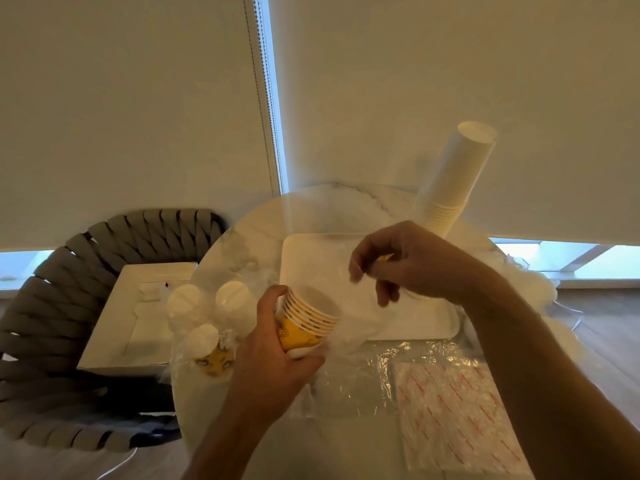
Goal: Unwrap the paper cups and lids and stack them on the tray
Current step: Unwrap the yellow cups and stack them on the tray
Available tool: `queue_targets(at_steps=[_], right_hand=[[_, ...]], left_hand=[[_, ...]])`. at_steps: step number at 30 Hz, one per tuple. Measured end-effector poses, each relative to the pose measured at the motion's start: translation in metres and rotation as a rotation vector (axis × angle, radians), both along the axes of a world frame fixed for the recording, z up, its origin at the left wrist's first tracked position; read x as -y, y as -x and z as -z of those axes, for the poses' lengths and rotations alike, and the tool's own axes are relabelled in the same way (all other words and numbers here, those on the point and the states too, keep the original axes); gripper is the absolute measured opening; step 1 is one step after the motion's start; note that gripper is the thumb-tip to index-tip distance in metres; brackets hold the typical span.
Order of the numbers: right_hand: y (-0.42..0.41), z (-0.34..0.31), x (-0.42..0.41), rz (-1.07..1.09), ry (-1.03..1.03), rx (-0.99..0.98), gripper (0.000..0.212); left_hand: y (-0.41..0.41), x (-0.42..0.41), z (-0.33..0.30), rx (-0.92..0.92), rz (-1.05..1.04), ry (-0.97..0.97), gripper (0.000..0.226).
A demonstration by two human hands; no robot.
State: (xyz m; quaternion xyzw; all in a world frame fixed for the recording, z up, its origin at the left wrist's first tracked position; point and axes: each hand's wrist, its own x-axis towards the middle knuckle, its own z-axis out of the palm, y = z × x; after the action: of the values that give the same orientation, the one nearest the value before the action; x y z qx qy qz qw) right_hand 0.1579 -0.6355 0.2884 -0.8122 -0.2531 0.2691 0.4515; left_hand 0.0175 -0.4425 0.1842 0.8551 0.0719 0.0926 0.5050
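Observation:
My left hand (277, 344) grips a nested stack of yellow paper cups (306, 320), tilted with the open mouths toward the white tray (301, 251). Clear plastic wrap (349, 327) hangs loose around the cups' rims. My right hand (408, 261) hovers over the tray and pinches a bit of that wrap between thumb and fingers. A tall stack of white cups (457, 178) stands upside down at the tray's far right edge. Three wrapped cup packs (207, 317) with white ends lie left of my left hand.
The round marble table (249, 237) carries crumpled clear plastic (398, 362) and a flat packet with red print (457, 410) at the near right. A white box (138, 313) sits on a woven grey chair (52, 306) to the left. Window blinds hang behind.

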Motion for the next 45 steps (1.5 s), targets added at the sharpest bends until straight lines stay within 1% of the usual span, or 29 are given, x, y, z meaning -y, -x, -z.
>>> queue_targets(at_steps=[2, 5, 7, 9, 11, 13, 17, 20, 24, 29, 37, 41, 45], right_hand=[[0.010, 0.003, -0.003, -0.114, 0.016, -0.024, 0.017], [0.017, 0.010, -0.008, -0.149, 0.045, -0.033, 0.011], [0.019, 0.013, -0.011, -0.188, 0.083, 0.009, 0.015], [0.020, 0.018, -0.014, -0.227, 0.104, 0.115, 0.022], [0.021, 0.023, -0.015, -0.222, 0.123, 0.131, 0.023], [0.023, 0.023, -0.017, -0.213, 0.128, 0.102, 0.027], [0.027, 0.024, -0.021, -0.237, 0.094, 0.099, 0.029], [0.028, 0.025, -0.022, -0.256, 0.058, 0.095, 0.023], [0.028, 0.026, -0.022, -0.271, 0.025, 0.106, 0.026], [0.028, 0.024, -0.019, -0.259, -0.010, 0.081, 0.020], [0.025, 0.025, -0.018, -0.253, -0.042, 0.105, 0.026], [0.020, 0.027, -0.013, -0.206, -0.077, 0.113, 0.021], [0.018, 0.027, -0.008, -0.165, -0.107, 0.123, 0.013]], left_hand=[[0.000, 0.001, -0.002, 0.022, 0.008, 0.002, 0.088], [0.001, 0.003, -0.004, 0.040, 0.017, 0.005, 0.089], [0.001, 0.003, -0.005, 0.036, 0.022, -0.007, 0.088], [0.002, 0.003, -0.005, 0.027, 0.028, -0.015, 0.087], [0.002, 0.003, -0.006, 0.026, 0.042, -0.026, 0.086], [0.002, 0.005, -0.009, 0.023, 0.065, -0.036, 0.087], [0.003, 0.007, -0.016, 0.063, 0.099, -0.058, 0.084], [0.003, 0.009, -0.020, 0.071, 0.110, -0.049, 0.081], [0.003, 0.009, -0.019, 0.060, 0.106, -0.042, 0.079], [0.003, 0.010, -0.018, 0.032, 0.108, -0.036, 0.074], [0.002, 0.008, -0.014, 0.027, 0.092, -0.045, 0.081], [0.003, 0.008, -0.012, 0.023, 0.074, -0.039, 0.085], [0.002, 0.008, -0.010, 0.003, 0.084, -0.051, 0.087]])
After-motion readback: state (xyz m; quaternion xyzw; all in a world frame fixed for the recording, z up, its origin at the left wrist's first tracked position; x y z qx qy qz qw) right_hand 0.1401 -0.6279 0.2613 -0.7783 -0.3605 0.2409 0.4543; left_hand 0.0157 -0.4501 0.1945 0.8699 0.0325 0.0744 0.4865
